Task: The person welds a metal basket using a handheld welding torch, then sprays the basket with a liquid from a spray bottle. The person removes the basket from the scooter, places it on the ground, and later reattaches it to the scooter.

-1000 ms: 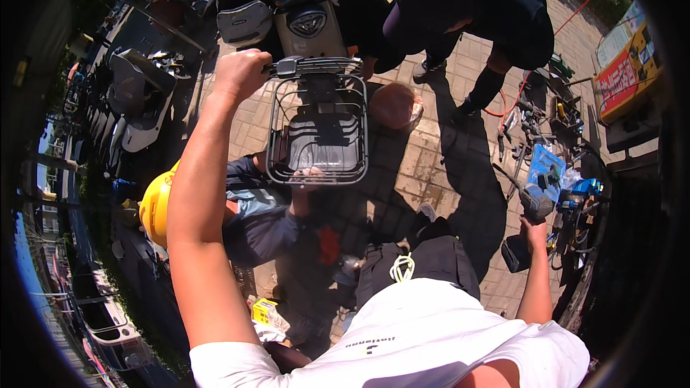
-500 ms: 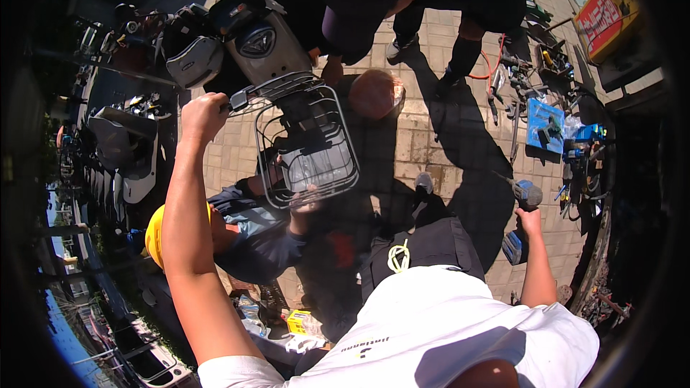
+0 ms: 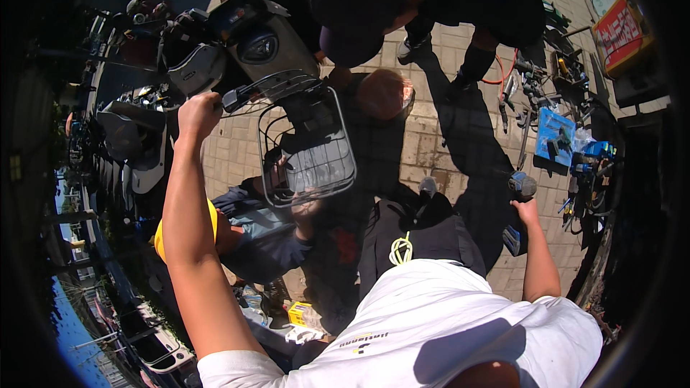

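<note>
My left hand (image 3: 196, 116) is closed round the end of a handlebar (image 3: 231, 100), beside a grey wire basket (image 3: 348, 151). The grip itself is hidden inside my fingers. In my right hand (image 3: 527, 210), low at my side, is a blue and black cordless drill (image 3: 522, 185), with its battery (image 3: 513, 240) below my fist. The drill points away from me, apart from the basket. A co-worker in a yellow cap (image 3: 167, 237) crouches under my left arm, with hands at the basket's near side.
Another person in a dark cap (image 3: 359, 0) bends over a round reddish stool-like thing (image 3: 384, 93). A grey scooter front (image 3: 262, 50) stands beyond the basket. Tools and a blue tray (image 3: 553, 135) lie on the paving at right. A yellow box (image 3: 299, 313) is near my left side.
My view has shifted slightly. The drill in my right hand has turned a little, pointing more away from me. My left hand keeps its hold on the handlebar.
</note>
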Demonstrator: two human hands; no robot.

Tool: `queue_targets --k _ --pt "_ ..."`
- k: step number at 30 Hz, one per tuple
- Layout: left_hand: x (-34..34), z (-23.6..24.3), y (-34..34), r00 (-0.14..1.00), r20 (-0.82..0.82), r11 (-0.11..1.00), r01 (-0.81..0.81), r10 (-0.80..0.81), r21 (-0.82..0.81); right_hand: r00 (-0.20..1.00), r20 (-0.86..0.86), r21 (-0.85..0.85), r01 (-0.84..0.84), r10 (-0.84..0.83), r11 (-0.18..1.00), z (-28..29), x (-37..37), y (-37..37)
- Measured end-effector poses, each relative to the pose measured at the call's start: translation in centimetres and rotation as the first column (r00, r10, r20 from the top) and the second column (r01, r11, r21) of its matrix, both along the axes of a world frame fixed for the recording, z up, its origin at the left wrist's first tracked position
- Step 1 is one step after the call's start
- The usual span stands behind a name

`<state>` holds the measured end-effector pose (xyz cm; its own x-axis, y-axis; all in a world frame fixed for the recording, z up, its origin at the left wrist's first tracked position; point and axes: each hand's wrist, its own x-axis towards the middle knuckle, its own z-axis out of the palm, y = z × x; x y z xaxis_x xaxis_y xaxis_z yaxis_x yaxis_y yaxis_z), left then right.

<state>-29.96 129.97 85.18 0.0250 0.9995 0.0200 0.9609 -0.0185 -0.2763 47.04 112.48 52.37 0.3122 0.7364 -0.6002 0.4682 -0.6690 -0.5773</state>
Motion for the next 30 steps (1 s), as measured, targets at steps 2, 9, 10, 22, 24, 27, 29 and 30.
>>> queue_targets --k 2,9,10,22,24,27,29,30 --pt "-0.4 -0.2 1.1 1.0 0.002 1.0 -0.011 0.011 -0.001 0.999 0.035 0.011 -0.039 0.038 0.999 0.1 -0.3 0.0" --pt "-2.9 -0.2 4.1 0.998 0.035 0.998 -0.056 0.057 -0.029 0.998 0.068 0.063 0.001 -0.005 0.998 1.7 -2.6 -2.0" --pt "-3.3 -0.2 4.5 0.997 0.045 0.998 -0.055 0.057 -0.028 0.997 0.077 0.027 0.007 -0.01 1.0 1.9 -3.0 -2.2" --pt "-5.4 -0.9 8.2 0.997 0.072 0.999 -0.04 0.041 -0.024 0.995 0.081 0.015 0.058 -0.059 0.998 4.3 -6.9 -2.3" --pt "-5.3 -1.1 8.5 0.996 0.068 0.998 -0.049 0.051 -0.031 0.995 0.071 0.042 0.067 -0.07 0.997 3.9 -7.0 -2.6" --pt "-5.1 -1.4 8.8 0.997 0.057 0.998 -0.056 0.058 -0.037 0.996 0.088 0.065 0.011 -0.017 0.998 2.4 -6.1 -3.1" --pt "-5.0 -1.4 8.7 0.995 0.076 0.997 -0.066 0.069 -0.042 0.984 0.179 -0.035 -0.012 0.018 0.999 1.2 -5.2 -3.3" --pt "-5.0 -1.4 8.6 0.995 0.068 0.996 -0.069 0.072 -0.049 0.972 0.234 -0.084 -0.008 0.028 0.996 0.6 -4.8 -3.3"
